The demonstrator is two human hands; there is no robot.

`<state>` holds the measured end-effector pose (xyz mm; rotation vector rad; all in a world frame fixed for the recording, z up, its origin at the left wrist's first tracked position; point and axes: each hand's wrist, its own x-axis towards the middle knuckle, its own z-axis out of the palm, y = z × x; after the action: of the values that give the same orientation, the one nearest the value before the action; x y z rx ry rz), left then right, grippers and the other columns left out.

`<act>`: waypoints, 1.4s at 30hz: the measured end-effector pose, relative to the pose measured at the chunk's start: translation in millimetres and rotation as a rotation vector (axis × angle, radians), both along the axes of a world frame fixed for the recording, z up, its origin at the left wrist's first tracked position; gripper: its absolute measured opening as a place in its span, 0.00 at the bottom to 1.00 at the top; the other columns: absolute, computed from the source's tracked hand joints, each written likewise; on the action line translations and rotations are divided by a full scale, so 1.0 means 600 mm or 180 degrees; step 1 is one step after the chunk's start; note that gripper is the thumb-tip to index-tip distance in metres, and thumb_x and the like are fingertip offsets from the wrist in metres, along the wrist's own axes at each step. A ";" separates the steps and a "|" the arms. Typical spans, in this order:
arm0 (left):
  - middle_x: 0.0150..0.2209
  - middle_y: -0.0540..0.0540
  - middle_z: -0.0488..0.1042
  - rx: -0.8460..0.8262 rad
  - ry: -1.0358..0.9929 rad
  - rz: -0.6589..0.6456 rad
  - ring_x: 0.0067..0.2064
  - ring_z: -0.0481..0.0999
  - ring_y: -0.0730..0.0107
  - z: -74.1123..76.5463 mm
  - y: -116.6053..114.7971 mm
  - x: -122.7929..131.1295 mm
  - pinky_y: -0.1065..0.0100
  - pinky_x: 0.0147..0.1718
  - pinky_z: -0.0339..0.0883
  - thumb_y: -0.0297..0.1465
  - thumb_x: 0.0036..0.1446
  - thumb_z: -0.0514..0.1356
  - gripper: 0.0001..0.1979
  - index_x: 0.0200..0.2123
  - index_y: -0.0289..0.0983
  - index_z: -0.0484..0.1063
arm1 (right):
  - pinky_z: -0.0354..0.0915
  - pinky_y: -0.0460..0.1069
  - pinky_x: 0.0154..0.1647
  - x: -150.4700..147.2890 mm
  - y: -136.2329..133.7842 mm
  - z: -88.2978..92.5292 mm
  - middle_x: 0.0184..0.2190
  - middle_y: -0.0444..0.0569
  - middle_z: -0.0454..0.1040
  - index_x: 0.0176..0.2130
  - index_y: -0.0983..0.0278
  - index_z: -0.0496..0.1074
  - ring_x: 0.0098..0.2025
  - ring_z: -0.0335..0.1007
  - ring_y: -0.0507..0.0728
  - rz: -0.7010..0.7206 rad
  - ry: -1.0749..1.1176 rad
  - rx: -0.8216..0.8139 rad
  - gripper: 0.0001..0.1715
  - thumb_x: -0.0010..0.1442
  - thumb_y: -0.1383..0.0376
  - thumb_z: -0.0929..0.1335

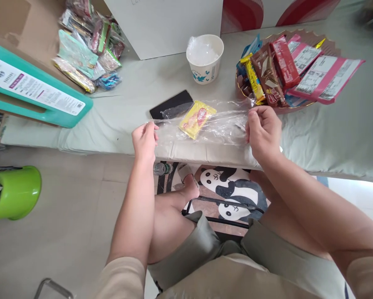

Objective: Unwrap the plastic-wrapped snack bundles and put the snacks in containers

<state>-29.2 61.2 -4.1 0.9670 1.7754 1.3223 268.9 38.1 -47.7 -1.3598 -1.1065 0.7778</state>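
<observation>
A clear plastic bag (223, 124) is stretched flat over the near edge of the table (127, 99). Inside it lies a small yellow snack packet (196, 118) with a red mark. My left hand (144, 141) pinches the bag's left end. My right hand (263, 131) is closed on the bag's right end. Both hands sit at the table's front edge, above my knees.
A black phone (170, 104) lies just behind the bag. A paper cup (205, 58) with plastic inside stands further back. A tray (278, 110) piled with snack packets is at the right, another heap of packets (88, 45) at the back left. A green bin (16, 191) stands on the floor.
</observation>
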 end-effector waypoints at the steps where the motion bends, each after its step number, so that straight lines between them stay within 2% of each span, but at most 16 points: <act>1: 0.14 0.56 0.60 0.0025 0.0042 0.0047 0.16 0.55 0.81 -0.004 0.006 0.000 0.76 0.15 0.46 0.27 0.61 0.59 0.14 0.22 0.37 0.70 | 0.59 0.49 0.17 0.000 -0.003 -0.002 0.24 0.41 0.67 0.45 0.55 0.67 0.18 0.62 0.51 0.0063 -0.0014 0.0074 0.19 0.68 0.44 0.68; 4: 0.12 0.56 0.58 0.0031 -0.0009 0.0168 0.15 0.54 0.79 -0.015 0.019 0.002 0.75 0.14 0.44 0.27 0.64 0.58 0.16 0.22 0.37 0.69 | 0.73 0.53 0.31 0.004 -0.025 -0.003 0.35 0.46 0.77 0.57 0.51 0.63 0.33 0.77 0.57 0.0453 -0.0096 0.0291 0.28 0.64 0.47 0.73; 7: 0.11 0.56 0.57 -0.0007 -0.0127 0.0230 0.14 0.53 0.78 -0.018 0.028 0.006 0.73 0.13 0.43 0.28 0.65 0.58 0.17 0.22 0.38 0.69 | 0.76 0.56 0.41 0.008 -0.051 0.000 0.39 0.46 0.79 0.63 0.49 0.58 0.40 0.79 0.59 0.0840 -0.0265 0.0294 0.38 0.62 0.51 0.76; 9: 0.11 0.56 0.57 -0.0028 -0.0117 0.0198 0.13 0.52 0.78 -0.018 0.032 0.007 0.73 0.13 0.42 0.28 0.64 0.58 0.16 0.21 0.38 0.68 | 0.77 0.55 0.40 0.008 -0.058 0.004 0.35 0.44 0.78 0.62 0.49 0.60 0.38 0.79 0.57 0.0838 -0.0326 0.0231 0.34 0.63 0.55 0.75; 11: 0.11 0.56 0.56 -0.0051 -0.0059 0.0119 0.13 0.52 0.78 -0.018 0.036 0.005 0.72 0.12 0.41 0.28 0.63 0.58 0.16 0.21 0.38 0.68 | 0.77 0.54 0.38 0.006 -0.055 0.008 0.33 0.43 0.77 0.58 0.51 0.65 0.35 0.79 0.56 0.0689 -0.0296 0.0171 0.23 0.66 0.58 0.72; 15: 0.11 0.57 0.55 -0.0178 0.0106 0.0035 0.13 0.51 0.78 -0.021 0.043 -0.007 0.72 0.12 0.41 0.28 0.61 0.59 0.14 0.21 0.38 0.69 | 0.71 0.48 0.22 -0.004 -0.036 0.018 0.40 0.47 0.80 0.47 0.56 0.74 0.22 0.71 0.49 0.0425 -0.0257 -0.0240 0.08 0.68 0.60 0.68; 18: 0.11 0.57 0.55 -0.0261 0.0365 0.0029 0.14 0.52 0.78 -0.023 0.047 -0.016 0.72 0.13 0.42 0.29 0.61 0.58 0.15 0.21 0.38 0.69 | 0.62 0.45 0.15 -0.012 -0.026 0.025 0.42 0.48 0.82 0.47 0.58 0.78 0.16 0.62 0.45 0.0254 -0.0411 -0.0635 0.10 0.67 0.60 0.68; 21: 0.13 0.55 0.59 -0.0361 0.0570 0.0021 0.14 0.57 0.78 -0.020 0.048 -0.024 0.73 0.13 0.44 0.32 0.63 0.59 0.14 0.23 0.38 0.70 | 0.60 0.45 0.14 -0.013 -0.024 0.031 0.42 0.49 0.83 0.49 0.59 0.79 0.16 0.60 0.45 0.0098 -0.0514 -0.0925 0.13 0.66 0.60 0.69; 23: 0.17 0.54 0.65 -0.0411 0.0353 -0.0106 0.16 0.62 0.77 -0.017 0.042 -0.029 0.73 0.14 0.47 0.35 0.63 0.60 0.12 0.28 0.38 0.71 | 0.61 0.45 0.14 -0.011 -0.027 0.035 0.43 0.50 0.83 0.51 0.59 0.79 0.16 0.61 0.45 0.0037 -0.0562 -0.1040 0.16 0.65 0.60 0.69; 26: 0.23 0.52 0.75 -0.0293 -0.0117 -0.0575 0.22 0.74 0.74 -0.018 0.026 -0.038 0.74 0.21 0.62 0.37 0.63 0.62 0.08 0.40 0.40 0.73 | 0.62 0.44 0.14 -0.007 -0.032 0.039 0.46 0.51 0.83 0.53 0.59 0.78 0.16 0.61 0.45 0.0002 -0.0602 -0.1100 0.19 0.64 0.61 0.69; 28: 0.27 0.50 0.79 -0.0061 -0.0086 -0.0828 0.30 0.80 0.71 -0.022 0.014 -0.044 0.73 0.30 0.70 0.35 0.59 0.65 0.13 0.47 0.41 0.72 | 0.62 0.45 0.15 -0.005 -0.034 0.042 0.47 0.52 0.82 0.55 0.60 0.77 0.16 0.61 0.45 0.0029 -0.0646 -0.1136 0.21 0.63 0.61 0.69; 30: 0.29 0.50 0.81 0.0079 0.0180 -0.0872 0.33 0.81 0.70 -0.030 0.006 -0.050 0.72 0.34 0.72 0.30 0.55 0.66 0.13 0.45 0.41 0.74 | 0.63 0.46 0.16 -0.004 -0.034 0.042 0.48 0.53 0.82 0.56 0.60 0.77 0.16 0.62 0.45 0.0083 -0.0752 -0.1184 0.22 0.63 0.61 0.68; 33: 0.28 0.50 0.79 -0.0036 0.0657 -0.0797 0.27 0.75 0.73 -0.040 0.001 -0.056 0.71 0.30 0.69 0.27 0.52 0.63 0.05 0.34 0.38 0.76 | 0.67 0.48 0.20 0.002 -0.034 0.035 0.48 0.53 0.82 0.57 0.60 0.77 0.17 0.64 0.47 0.0180 -0.1019 -0.1184 0.23 0.64 0.62 0.67; 37: 0.27 0.50 0.77 -0.0200 0.1282 -0.0891 0.27 0.71 0.73 -0.043 0.000 -0.056 0.70 0.28 0.64 0.27 0.52 0.62 0.07 0.34 0.38 0.80 | 0.72 0.51 0.26 0.017 -0.041 0.028 0.54 0.57 0.75 0.56 0.59 0.77 0.22 0.68 0.48 0.0268 -0.1662 -0.0760 0.22 0.65 0.63 0.66; 40: 0.29 0.51 0.75 -0.0232 0.1771 -0.0930 0.25 0.67 0.74 -0.040 -0.001 -0.054 0.68 0.31 0.64 0.29 0.53 0.63 0.09 0.37 0.39 0.83 | 0.75 0.56 0.38 0.021 -0.060 0.036 0.58 0.60 0.69 0.56 0.59 0.77 0.38 0.76 0.57 0.0013 -0.2519 0.0141 0.22 0.63 0.62 0.69; 42: 0.35 0.49 0.75 -0.0089 0.2015 -0.0871 0.25 0.65 0.75 -0.040 -0.001 -0.053 0.67 0.35 0.67 0.29 0.51 0.64 0.11 0.38 0.40 0.84 | 0.74 0.59 0.46 0.011 -0.074 0.042 0.56 0.59 0.71 0.56 0.58 0.75 0.50 0.75 0.64 0.0031 -0.3001 0.0925 0.22 0.62 0.62 0.72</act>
<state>-61.2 60.8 -27.8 1.6771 2.0002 0.8647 275.7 -6.3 -22.5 -1.4845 -1.8584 -0.0857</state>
